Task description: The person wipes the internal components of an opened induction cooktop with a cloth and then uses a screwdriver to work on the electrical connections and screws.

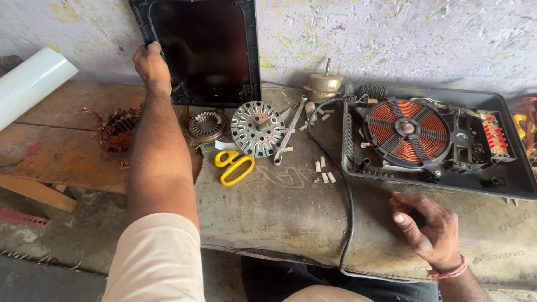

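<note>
Black and glossy, the glass panel (201,50) leans upright against the wall (391,39) at the back of the counter (268,207). The left hand (151,67) grips its left edge, fingers curled round the frame. The right hand (428,226) rests half open on the counter with nothing in it, just in front of the opened cooker base (503,179), whose copper coil (407,130) lies bare. Between the arms lie yellow scissors (235,166), a slotted metal disc (258,128), a wrench (288,131) and a black cord (348,207).
</note>
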